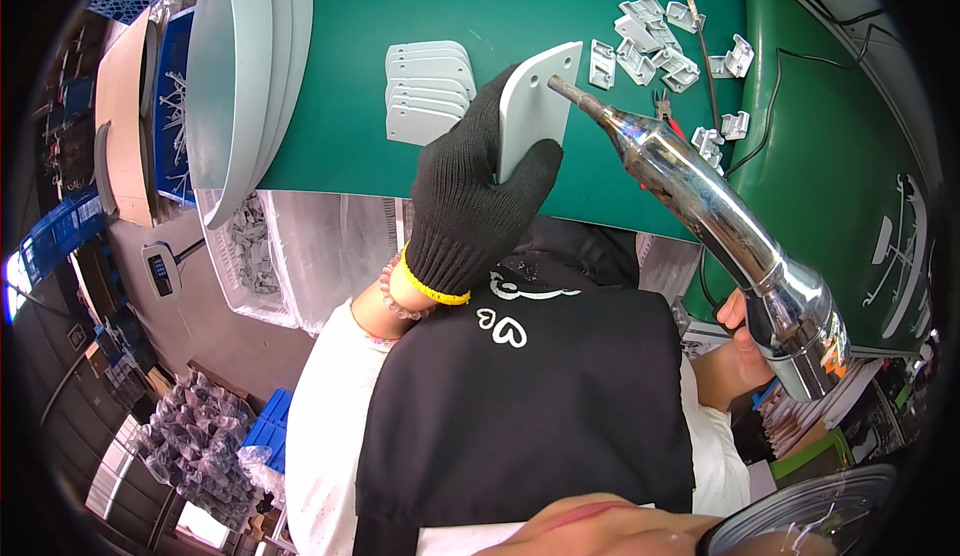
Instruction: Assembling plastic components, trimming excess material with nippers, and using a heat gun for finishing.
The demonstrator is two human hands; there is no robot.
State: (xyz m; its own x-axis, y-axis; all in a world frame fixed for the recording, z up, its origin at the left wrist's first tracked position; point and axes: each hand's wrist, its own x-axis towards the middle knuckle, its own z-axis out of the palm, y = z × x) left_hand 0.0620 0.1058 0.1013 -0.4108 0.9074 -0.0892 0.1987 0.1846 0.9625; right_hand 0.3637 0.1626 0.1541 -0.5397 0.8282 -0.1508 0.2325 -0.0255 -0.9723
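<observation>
My left hand [478, 181] pinches a plate [535, 111] at twelve o'clock; my right hand [742, 354], gripping the metal tool [712, 191] at four, could slip, scratching it.

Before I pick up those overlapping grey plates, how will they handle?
The overlapping grey plates look flat and unbent, so probably stiff. They seem thin, so likely light. Fanned on the green tabletop, they might slide apart.

Through my single fisheye camera, worn on the head, I look steeply down at close range. The table [350, 116] spans the top, the apron [530, 406] the lower middle; part of the face [590, 528] enters at the bottom. The left hand [485, 181] is near centre, the right hand [742, 344] farther right. Edges curve toward a dark round rim.
</observation>
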